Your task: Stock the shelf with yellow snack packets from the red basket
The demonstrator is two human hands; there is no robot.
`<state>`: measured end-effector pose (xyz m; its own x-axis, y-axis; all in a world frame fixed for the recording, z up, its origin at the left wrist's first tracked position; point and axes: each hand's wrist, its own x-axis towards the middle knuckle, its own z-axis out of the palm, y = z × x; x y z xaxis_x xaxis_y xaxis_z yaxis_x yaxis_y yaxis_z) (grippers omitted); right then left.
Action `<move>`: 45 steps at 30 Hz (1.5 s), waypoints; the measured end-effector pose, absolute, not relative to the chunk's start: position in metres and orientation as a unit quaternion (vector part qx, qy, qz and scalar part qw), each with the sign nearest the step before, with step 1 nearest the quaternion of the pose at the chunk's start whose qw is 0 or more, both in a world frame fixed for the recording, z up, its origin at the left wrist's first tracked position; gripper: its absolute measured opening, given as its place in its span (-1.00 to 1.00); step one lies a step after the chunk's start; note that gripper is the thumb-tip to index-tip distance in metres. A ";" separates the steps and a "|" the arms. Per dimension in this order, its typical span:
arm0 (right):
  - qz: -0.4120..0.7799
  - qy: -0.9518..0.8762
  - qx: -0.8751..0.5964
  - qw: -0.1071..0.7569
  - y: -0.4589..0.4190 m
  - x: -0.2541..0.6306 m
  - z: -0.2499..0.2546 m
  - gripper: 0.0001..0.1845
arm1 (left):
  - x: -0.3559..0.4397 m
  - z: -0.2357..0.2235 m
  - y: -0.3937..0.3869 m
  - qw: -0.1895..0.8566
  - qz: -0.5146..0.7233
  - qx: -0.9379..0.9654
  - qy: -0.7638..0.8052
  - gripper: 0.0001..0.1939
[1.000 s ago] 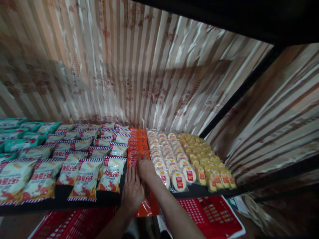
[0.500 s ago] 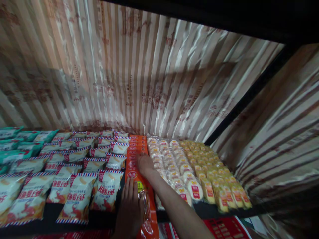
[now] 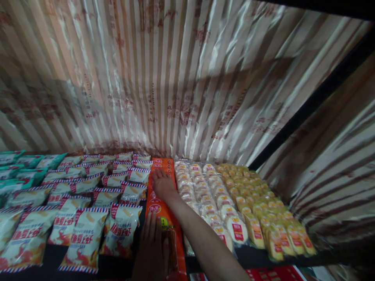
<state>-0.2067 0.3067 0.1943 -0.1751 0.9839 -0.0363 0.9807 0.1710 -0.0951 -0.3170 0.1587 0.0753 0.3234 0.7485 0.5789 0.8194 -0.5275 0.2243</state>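
A column of overlapping orange snack packets (image 3: pixel 159 207) runs from front to back on the black shelf. My left hand (image 3: pixel 152 244) lies flat on the front packet, fingers stretched forward and the palm in shadow. Farther back, my right hand (image 3: pixel 163 185) rests on the same column with its fingers extended, holding nothing. White snack bags with striped edges (image 3: pixel 121 228) stand in rows close to my left hand. Clear-wrapped round white pastries (image 3: pixel 236 228) line the other side of the column, partly hidden by my right forearm.
Yellow wrapped snacks (image 3: pixel 275 238) fill the shelf's right end, and teal packets (image 3: pixel 29 160) its far left. Striped shiny sheeting (image 3: pixel 181 78) hangs behind. A black post (image 3: pixel 310 99) slants at the right. Part of a red crate (image 3: pixel 275 274) shows below.
My right hand has slid back along the orange packets and its fingers have straightened. My left hand stays flat on the front packet. The view has shifted closer to the shelf.
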 end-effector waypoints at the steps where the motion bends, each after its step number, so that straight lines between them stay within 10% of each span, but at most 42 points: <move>1: 0.049 -0.772 -0.633 0.024 0.307 -0.210 0.194 -0.51 | -0.317 0.077 0.158 0.055 -0.324 -0.811 -0.484 -0.50; 31: 0.122 -0.718 -0.684 0.032 0.226 -0.229 0.197 -0.42 | -0.310 0.101 0.153 0.084 -0.317 -0.813 -0.482 -0.50; 45: 0.092 -0.680 -0.704 0.180 0.125 -0.230 0.162 -0.50 | -0.319 0.082 0.158 0.085 -0.292 -0.823 -0.480 -0.39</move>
<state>-0.2304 0.1248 0.1622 0.0574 0.9917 0.1153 0.9252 -0.0094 -0.3794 -0.3186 0.1577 0.0818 0.3684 0.7404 0.5622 0.8396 -0.5246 0.1408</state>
